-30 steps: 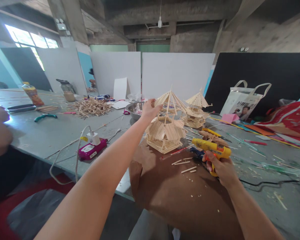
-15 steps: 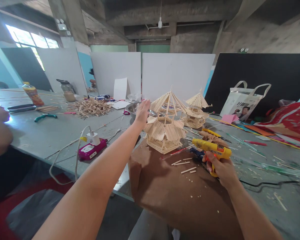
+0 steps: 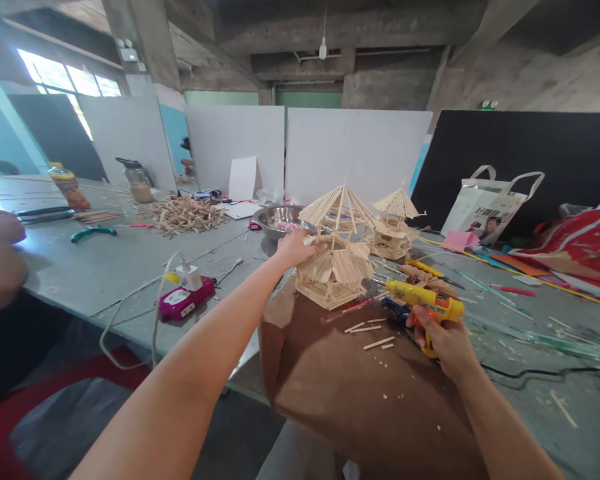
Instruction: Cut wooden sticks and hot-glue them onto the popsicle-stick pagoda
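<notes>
currently, stick pavilion upright at far edge of brown sheet; left hand at its roofs' left side, cannot tell whether fingers pinch. right hand fingers wrapped around yellow glue gun. steel bowl, smaller pavilion crowd behind; loose sticks in front.

Of the 2 hands, the left one reaches to the left side of a pale, tiered wooden-stick pavilion; its grip is unclear. The right one grasps a yellow plastic glue gun. Just beyond the left hand sits a round silver metal bowl; between the hands lie thin pale wooden sticks.
</notes>
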The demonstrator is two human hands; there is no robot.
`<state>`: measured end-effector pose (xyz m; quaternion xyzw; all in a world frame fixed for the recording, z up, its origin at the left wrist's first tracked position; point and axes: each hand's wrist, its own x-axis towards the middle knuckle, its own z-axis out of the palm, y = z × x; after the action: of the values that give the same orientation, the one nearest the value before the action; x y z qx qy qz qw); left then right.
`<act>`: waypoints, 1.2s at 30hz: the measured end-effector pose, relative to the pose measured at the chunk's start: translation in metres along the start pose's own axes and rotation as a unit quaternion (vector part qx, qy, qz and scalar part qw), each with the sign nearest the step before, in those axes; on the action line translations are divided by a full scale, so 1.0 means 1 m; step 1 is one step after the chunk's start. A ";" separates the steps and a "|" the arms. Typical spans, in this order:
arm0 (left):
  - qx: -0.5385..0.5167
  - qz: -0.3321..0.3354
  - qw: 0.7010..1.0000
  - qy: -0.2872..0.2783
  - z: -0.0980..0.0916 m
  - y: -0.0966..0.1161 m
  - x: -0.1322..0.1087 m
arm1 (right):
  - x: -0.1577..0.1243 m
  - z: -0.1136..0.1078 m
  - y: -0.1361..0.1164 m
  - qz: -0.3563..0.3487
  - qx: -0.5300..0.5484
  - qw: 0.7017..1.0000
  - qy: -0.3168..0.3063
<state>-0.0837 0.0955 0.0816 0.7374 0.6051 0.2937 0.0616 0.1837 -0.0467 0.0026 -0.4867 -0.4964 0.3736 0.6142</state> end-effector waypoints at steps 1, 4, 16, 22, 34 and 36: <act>0.019 0.000 1.000 -0.008 0.000 0.004 0.002 | 0.000 0.001 -0.001 0.002 0.005 1.000 0.003; 0.047 0.011 0.999 -0.015 0.001 0.017 0.003 | -0.001 0.002 -0.003 0.008 0.013 1.000 0.011; 0.087 -0.052 0.995 0.021 0.005 0.041 -0.003 | -0.001 0.002 -0.004 0.010 0.015 1.000 0.016; 0.121 -0.103 0.984 0.082 0.018 0.058 -0.013 | -0.002 0.004 -0.008 0.016 0.012 1.000 0.021; 0.134 -0.035 0.983 0.119 0.010 0.048 -0.034 | 0.000 -0.002 -0.005 -0.003 0.000 1.000 0.014; 0.119 0.010 0.980 0.161 0.008 0.042 -0.049 | 0.000 -0.002 -0.006 -0.003 0.006 1.000 0.014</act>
<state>-0.0484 0.0409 0.0763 0.6882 0.6305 0.3354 -0.1277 0.1855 -0.0483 0.0080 -0.4867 -0.4873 0.3677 0.6248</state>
